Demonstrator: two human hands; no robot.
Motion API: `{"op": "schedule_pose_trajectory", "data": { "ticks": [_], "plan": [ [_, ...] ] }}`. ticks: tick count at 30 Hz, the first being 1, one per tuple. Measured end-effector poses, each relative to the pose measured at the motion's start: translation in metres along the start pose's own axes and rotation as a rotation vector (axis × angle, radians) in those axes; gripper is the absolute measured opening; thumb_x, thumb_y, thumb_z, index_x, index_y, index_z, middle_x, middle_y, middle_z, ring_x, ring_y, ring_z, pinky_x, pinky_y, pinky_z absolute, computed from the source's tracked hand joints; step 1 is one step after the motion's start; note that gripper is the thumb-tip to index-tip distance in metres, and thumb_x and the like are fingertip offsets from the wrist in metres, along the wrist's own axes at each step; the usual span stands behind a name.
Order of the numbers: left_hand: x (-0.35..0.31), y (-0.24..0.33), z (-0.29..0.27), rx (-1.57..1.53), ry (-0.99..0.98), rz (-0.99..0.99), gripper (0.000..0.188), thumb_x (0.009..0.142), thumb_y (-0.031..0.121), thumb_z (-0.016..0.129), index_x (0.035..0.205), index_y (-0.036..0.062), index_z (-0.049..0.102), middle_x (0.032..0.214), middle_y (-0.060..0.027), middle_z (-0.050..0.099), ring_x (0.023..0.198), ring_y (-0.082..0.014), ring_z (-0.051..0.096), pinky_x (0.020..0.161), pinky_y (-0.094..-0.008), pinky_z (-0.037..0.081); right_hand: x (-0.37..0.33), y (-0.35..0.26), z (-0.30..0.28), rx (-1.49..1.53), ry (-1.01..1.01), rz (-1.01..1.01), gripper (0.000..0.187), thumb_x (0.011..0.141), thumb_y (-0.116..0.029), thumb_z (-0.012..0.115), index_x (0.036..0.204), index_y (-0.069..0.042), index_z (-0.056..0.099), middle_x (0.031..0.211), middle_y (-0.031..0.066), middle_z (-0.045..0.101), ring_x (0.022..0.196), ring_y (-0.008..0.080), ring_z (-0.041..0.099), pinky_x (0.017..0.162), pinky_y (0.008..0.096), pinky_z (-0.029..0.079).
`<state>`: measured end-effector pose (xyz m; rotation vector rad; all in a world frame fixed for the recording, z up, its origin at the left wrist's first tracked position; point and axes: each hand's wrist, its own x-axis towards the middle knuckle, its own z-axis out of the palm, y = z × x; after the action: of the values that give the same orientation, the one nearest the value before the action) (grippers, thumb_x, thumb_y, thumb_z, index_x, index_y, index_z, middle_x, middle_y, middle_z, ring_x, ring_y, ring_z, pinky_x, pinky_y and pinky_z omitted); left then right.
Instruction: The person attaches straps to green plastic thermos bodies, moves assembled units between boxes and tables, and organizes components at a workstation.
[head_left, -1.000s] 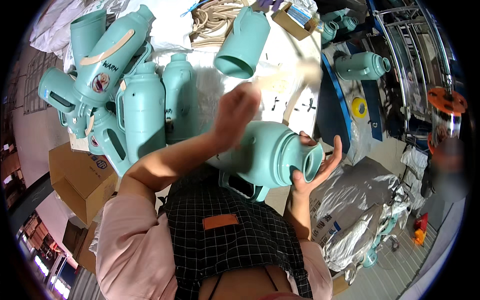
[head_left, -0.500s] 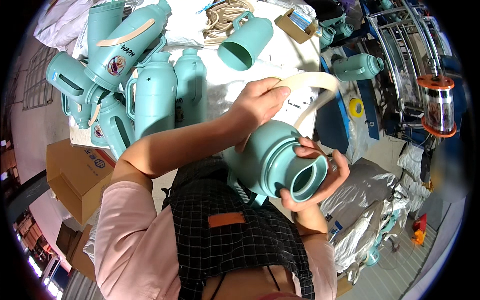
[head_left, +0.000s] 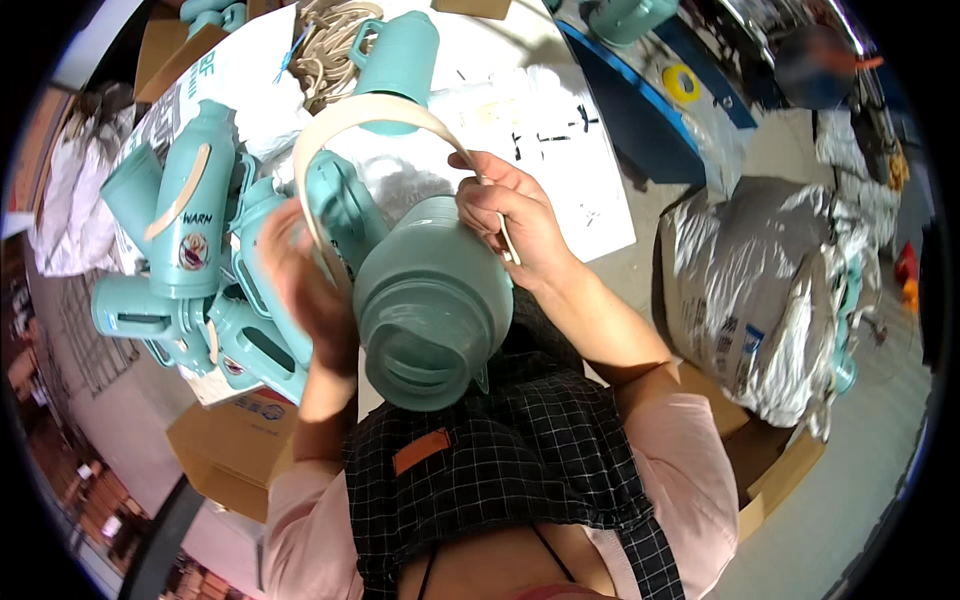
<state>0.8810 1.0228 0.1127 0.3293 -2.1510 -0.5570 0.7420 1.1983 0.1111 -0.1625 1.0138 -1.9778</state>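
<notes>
Teal flask shell [head_left: 432, 300], open mouth turned toward the person's chest, sits between both hands just above a black checked apron [head_left: 500, 470]. The right hand [head_left: 510, 220] rests on the shell's upper shoulder, fingers curled shut around one end of a cream carrying strap [head_left: 370, 110], pinching it against the rounded body. From that grip the strap arcs up and over to the far side, where it drops toward the left hand [head_left: 305, 290]. That hand is blurred, raised beside the shell with its palm turned toward it; whether it is clasping the strap's other end I cannot tell. Both forearms come up from pink sleeves, the right one bent sharply at the elbow.

The shell is smooth, matte, bulbous below a narrower shoulder, with a dark hollow inside its wide rim.

Beyond the left hand lies a heap of matching teal flasks [head_left: 200, 250], some already strapped. Past the strap's arc stands another teal shell [head_left: 400, 60] beside a coil of cream straps [head_left: 330, 45]. Out from the right elbow slumps a silvery plastic sack [head_left: 770, 290], and a cardboard box [head_left: 235, 440] sits under the left elbow.
</notes>
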Motion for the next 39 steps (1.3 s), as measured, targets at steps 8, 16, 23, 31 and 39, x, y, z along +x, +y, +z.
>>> {"op": "schedule_pose_trajectory", "data": {
  "ticks": [8,16,23,31,39],
  "plan": [
    [0.019,0.065,-0.044,-0.555,-0.563,0.079,0.089,0.065,0.035,0.093,0.135,0.0134,0.041,0.115,-0.0119,0.071,0.114,-0.0368,0.065,0.104,-0.0534,0.045,-0.001,0.009,-0.009,0.195,-0.120,-0.064,0.029,0.077,-0.001,0.050,0.104,0.003,0.059,0.064,-0.0016,0.048,0.051,0.0051,0.039,0.050,0.0192,0.029],
    [0.012,0.047,-0.044,-0.710,-0.483,0.074,0.079,0.064,0.033,0.092,0.128,0.0143,0.049,0.114,-0.0083,0.072,0.115,-0.0341,0.065,0.102,-0.0529,0.047,-0.008,0.001,0.008,-0.181,-0.038,-0.102,0.020,0.078,-0.006,0.047,0.096,-0.003,0.054,0.067,-0.0012,0.045,0.061,0.0081,0.039,0.059,0.0220,0.031],
    [0.013,0.060,-0.045,-0.773,-0.345,0.126,0.054,0.068,0.027,0.087,0.112,0.0125,0.061,0.111,-0.0041,0.072,0.112,-0.0298,0.067,0.100,-0.0489,0.048,-0.035,-0.005,0.031,-0.490,0.142,-0.323,0.020,0.088,-0.017,0.052,0.101,-0.003,0.049,0.083,0.0038,0.049,0.078,0.0135,0.043,0.076,0.0255,0.036],
    [0.007,0.042,-0.087,-0.676,-0.354,-0.150,0.068,0.057,0.027,0.092,0.116,0.0089,0.062,0.116,-0.0096,0.068,0.111,-0.0330,0.064,0.099,-0.0476,0.049,0.030,0.074,-0.085,-0.317,0.253,0.026,0.028,0.092,-0.010,0.057,0.118,-0.003,0.050,0.107,0.0070,0.055,0.099,0.0178,0.051,0.092,0.0341,0.043],
    [-0.006,-0.055,-0.234,-0.881,0.878,-0.500,0.068,0.093,0.043,0.062,0.141,0.0001,0.040,0.130,-0.0192,0.057,0.125,-0.0326,0.055,0.105,-0.0486,0.048,0.005,0.092,-0.076,-0.111,0.261,0.548,0.036,0.101,-0.038,0.052,0.117,-0.006,0.055,0.099,0.0110,0.068,0.086,0.0220,0.065,0.076,0.0323,0.055]
  ]
}}
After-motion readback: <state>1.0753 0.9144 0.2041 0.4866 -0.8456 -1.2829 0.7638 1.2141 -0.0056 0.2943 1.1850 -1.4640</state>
